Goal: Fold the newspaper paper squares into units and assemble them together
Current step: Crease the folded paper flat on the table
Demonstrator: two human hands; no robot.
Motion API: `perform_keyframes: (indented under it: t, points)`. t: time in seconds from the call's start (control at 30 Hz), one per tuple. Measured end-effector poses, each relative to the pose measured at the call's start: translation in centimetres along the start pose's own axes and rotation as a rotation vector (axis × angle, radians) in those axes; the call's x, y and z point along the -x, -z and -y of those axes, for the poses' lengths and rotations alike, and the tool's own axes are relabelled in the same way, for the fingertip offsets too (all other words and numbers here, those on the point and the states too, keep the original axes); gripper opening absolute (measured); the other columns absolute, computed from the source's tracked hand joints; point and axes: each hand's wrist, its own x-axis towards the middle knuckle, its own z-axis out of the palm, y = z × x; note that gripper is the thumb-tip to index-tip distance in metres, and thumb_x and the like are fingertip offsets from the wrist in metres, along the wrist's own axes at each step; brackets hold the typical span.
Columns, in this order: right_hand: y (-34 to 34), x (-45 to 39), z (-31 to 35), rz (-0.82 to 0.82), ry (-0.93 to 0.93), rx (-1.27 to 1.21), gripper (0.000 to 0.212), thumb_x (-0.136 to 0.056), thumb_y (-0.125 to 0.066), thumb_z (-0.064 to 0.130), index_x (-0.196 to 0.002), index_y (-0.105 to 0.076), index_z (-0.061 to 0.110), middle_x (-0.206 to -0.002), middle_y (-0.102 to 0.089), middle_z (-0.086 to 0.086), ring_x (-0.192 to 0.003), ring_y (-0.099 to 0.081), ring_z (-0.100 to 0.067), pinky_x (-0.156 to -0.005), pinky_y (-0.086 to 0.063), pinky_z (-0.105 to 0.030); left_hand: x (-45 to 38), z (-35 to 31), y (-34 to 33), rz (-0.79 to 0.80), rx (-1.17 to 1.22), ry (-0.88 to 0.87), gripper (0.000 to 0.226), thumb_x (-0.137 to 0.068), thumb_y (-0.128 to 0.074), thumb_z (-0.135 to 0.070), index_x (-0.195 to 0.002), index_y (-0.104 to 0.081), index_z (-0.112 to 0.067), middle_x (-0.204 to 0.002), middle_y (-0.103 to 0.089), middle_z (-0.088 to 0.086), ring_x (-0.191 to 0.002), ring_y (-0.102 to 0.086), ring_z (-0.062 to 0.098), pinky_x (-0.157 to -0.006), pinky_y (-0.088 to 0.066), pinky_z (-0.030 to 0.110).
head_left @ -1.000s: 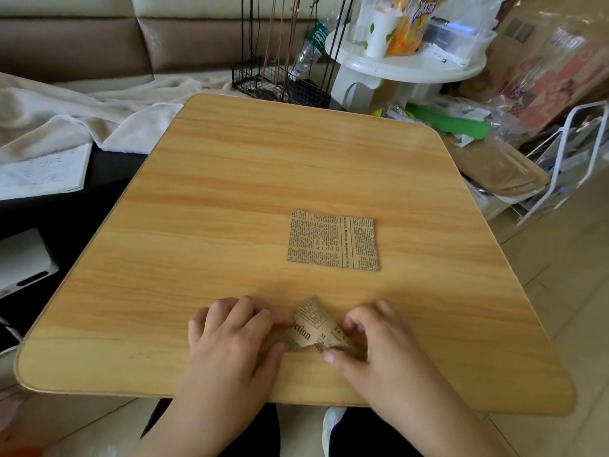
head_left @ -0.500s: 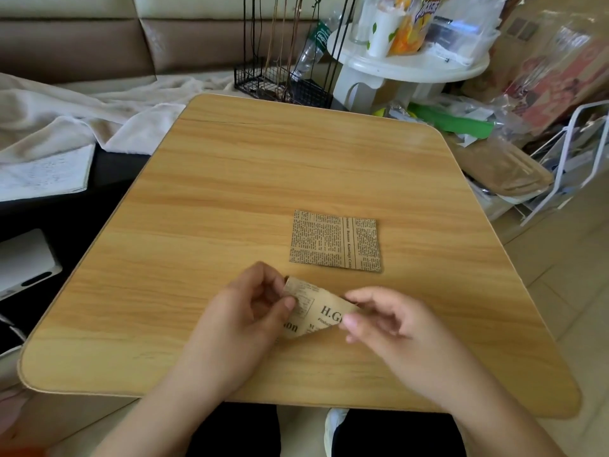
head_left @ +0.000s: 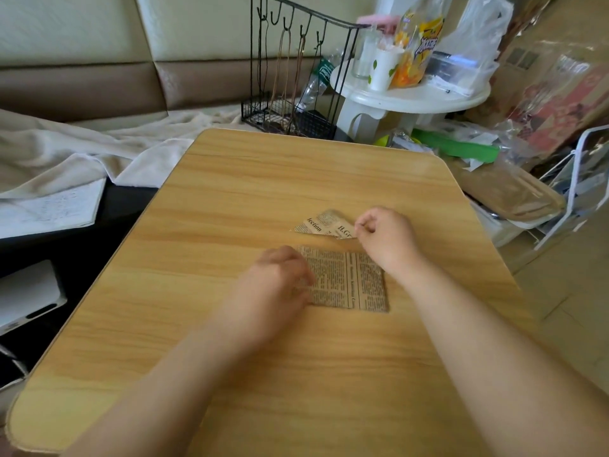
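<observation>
- Cluttered living-room corner: a wooden table (head_left: 230, 199) fills the view, with a white side table (head_left: 412, 97) at 1 o'clock and a black wire rack (head_left: 290, 117) at 12.
- Folded newspaper unit (head_left: 324, 225) lies just past table centre, at 12 o'clock of the flat newspaper square (head_left: 349, 280), seemingly parked clear of the working space.
- Right hand (head_left: 385, 239), fingers curled, pinches the unit's right corner, apparently setting it down.
- Left hand (head_left: 276, 282) rests on the square's left edge at 9 o'clock; motion blur hides whether its fingers grip or merely press, likely readying the next fold.
</observation>
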Motion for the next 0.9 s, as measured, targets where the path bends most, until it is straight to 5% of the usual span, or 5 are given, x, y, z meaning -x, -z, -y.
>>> perform_keyframes:
  t: [0.07, 0.2, 0.4, 0.67, 0.9]
  points:
    - [-0.9, -0.2, -0.9, -0.024, 0.013, 0.096, 0.003, -0.088, -0.065, 0.023, -0.085, -0.064, 0.022, -0.090, -0.068, 0.001, -0.079, -0.063, -0.018, -0.073, -0.053, -0.032, -0.2, 0.0, -0.7, 0.073, -0.027, -0.036, 0.022, -0.067, -0.068, -0.028, -0.085, -0.070, -0.016, -0.101, -0.065, 0.001, -0.097, -0.060, 0.025, -0.085, -0.049, 0.033]
    - [-0.7, 0.4, -2.0, -0.140, 0.005, 0.079, 0.019, -0.090, -0.062, 0.030, -0.103, -0.063, 0.016, -0.102, -0.061, -0.003, -0.089, -0.059, -0.020, -0.076, -0.044, -0.027, -0.6, 0.0, -1.3, 0.145, -0.071, 0.002, 0.037, -0.066, -0.061, -0.041, -0.092, -0.071, -0.017, -0.114, -0.064, -0.001, -0.110, -0.056, 0.025, -0.095, -0.044, 0.043]
    - [0.5, 4.6, -3.5, 0.045, 0.095, 0.177, 0.042, -0.085, -0.063, 0.043, -0.120, -0.062, 0.019, -0.110, -0.049, 0.002, -0.111, -0.050, -0.020, -0.102, -0.039, -0.036, -0.7, 0.5, -1.3, 0.110, -0.081, -0.070, 0.027, -0.069, -0.059, -0.042, -0.080, -0.068, -0.018, -0.095, -0.069, -0.002, -0.089, -0.064, 0.026, -0.079, -0.054, 0.041]
    - [0.5, 5.9, -3.0, -0.096, 0.058, -0.094, 0.011, -0.079, -0.076, 0.015, -0.080, -0.067, 0.021, -0.071, -0.054, 0.014, -0.066, -0.048, 0.000, -0.062, -0.038, -0.015, 0.6, -0.2, -1.3, 0.109, -0.004, -0.033, 0.016, -0.071, -0.061, -0.030, -0.076, -0.068, -0.017, -0.100, -0.068, -0.002, -0.089, -0.066, 0.022, -0.082, -0.052, 0.034]
    - [1.6, 6.5, -3.0, -0.135, 0.202, 0.038, 0.010, -0.089, -0.066, 0.021, -0.088, -0.075, 0.017, -0.079, -0.068, 0.007, -0.071, -0.059, -0.011, -0.071, -0.045, -0.027, 1.6, -0.3, -1.5, 0.028, 0.014, 0.000, 0.035, -0.072, -0.051, -0.046, -0.084, -0.070, -0.020, -0.108, -0.066, -0.002, -0.098, -0.063, 0.018, -0.088, -0.051, 0.042]
